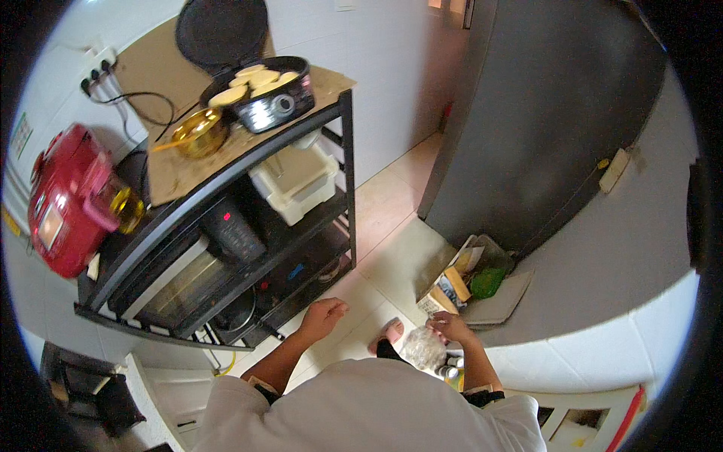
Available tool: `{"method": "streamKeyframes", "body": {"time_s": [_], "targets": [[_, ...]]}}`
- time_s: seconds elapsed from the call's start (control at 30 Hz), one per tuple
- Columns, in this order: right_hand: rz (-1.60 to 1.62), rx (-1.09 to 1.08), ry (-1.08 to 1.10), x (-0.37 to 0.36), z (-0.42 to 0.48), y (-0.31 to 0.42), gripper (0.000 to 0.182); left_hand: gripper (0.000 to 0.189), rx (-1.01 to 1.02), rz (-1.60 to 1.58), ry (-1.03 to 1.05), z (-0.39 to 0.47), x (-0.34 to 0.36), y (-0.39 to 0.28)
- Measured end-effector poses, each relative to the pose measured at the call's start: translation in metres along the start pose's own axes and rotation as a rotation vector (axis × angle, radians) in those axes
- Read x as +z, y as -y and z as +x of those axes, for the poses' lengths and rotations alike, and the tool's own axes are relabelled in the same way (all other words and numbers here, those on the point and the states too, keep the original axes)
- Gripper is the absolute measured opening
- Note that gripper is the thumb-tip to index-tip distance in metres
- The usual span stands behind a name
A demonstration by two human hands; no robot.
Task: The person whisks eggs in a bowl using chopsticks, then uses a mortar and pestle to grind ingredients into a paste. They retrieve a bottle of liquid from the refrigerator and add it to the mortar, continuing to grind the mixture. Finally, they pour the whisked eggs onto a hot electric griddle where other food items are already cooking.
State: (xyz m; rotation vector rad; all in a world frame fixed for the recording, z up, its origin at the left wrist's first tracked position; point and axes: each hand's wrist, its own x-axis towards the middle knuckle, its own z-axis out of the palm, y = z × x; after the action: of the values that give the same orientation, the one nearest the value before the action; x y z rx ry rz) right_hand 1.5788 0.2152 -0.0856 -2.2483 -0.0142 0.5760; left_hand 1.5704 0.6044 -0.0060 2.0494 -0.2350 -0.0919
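Observation:
My left hand (323,320) hangs over the floor by the black shelf rack, its fingers loosely curled together and nothing visible in them. On the other side, my right hand (450,327) has curled fingers at the upper edge of a crumpled clear plastic bag (423,348). Whether it grips the bag or only overlaps it from above is not plain. Beside the bag, bottles with pale caps (449,371) stand partly hidden by my right forearm. Just beyond my right hand is a bin-like container (435,302) holding cardboard pieces and a green item (487,282).
The black rack (347,169) carries an open electric pan (277,107) with pale yellow rounds, a golden bowl (200,135), a red rice cooker (70,203), a microwave-type oven (186,277) and a cream bin (299,186). A tall dark grey cabinet or fridge (542,113) borders the tiled floor (390,237).

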Motion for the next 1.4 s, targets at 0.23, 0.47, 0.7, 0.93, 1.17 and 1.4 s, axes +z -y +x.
{"method": "streamKeyframes", "body": {"time_s": [0.23,0.47,0.7,0.93,1.17,1.4], "targets": [[0.091,-0.086,-0.16,-0.134,0.133,0.008,0.037,0.022,0.065,-0.011,0.069,0.206,0.044,-0.034],[0.208,-0.084,-0.231,-0.234,0.226,0.042,0.036,0.023,0.174,-0.08,0.194,0.406,0.084,-0.082],[0.33,-0.093,-0.479,-0.301,0.31,0.002,0.033,0.02,0.333,-0.316,0.268,0.597,0.126,-0.108],[0.26,0.013,-0.349,-0.366,0.403,0.058,0.032,0.021,0.415,-0.073,0.265,0.709,0.128,-0.099],[0.072,-0.28,0.179,-0.383,0.608,0.113,0.032,0.027,0.036,0.047,0.022,0.713,0.054,-0.065],[-0.106,-0.707,0.55,-0.322,0.715,0.236,0.025,0.026,-0.273,-0.11,-0.477,0.569,0.046,-0.044]]}}
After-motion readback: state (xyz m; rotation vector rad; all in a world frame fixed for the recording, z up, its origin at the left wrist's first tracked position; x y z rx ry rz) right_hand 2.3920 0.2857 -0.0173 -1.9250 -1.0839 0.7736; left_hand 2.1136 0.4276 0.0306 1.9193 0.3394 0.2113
